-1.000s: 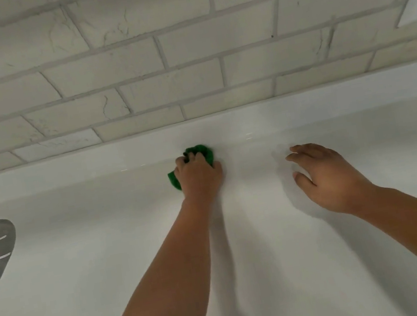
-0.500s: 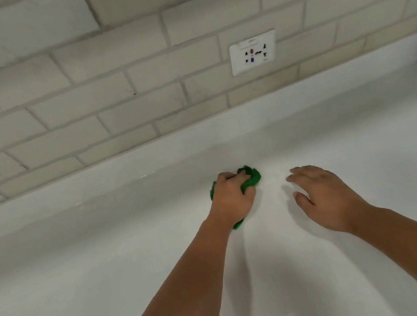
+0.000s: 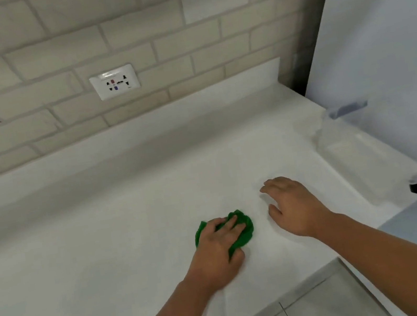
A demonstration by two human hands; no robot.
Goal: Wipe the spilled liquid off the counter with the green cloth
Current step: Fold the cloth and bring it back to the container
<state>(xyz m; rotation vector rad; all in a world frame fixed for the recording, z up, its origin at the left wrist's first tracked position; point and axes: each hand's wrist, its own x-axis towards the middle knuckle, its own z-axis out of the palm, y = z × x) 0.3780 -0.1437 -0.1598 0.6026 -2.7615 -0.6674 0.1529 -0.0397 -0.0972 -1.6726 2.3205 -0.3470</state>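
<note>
We see one green cloth (image 3: 245, 230) bunched on the white counter (image 3: 100, 244) near its front right corner. The left hand (image 3: 217, 244) clasps it, fingers over and thumb tucked round, hiding most of it. The right hand (image 3: 293, 207) lies slack and flat just beside it, holding nothing. Bare counter opens leftward and back to the wall with its one socket (image 3: 114, 82); we cannot make out any liquid.

On my white counter (image 3: 106, 244) the bunched green cloth (image 3: 243, 230) lies under my left hand (image 3: 217, 250), just left of my right hand (image 3: 295, 206).
</note>
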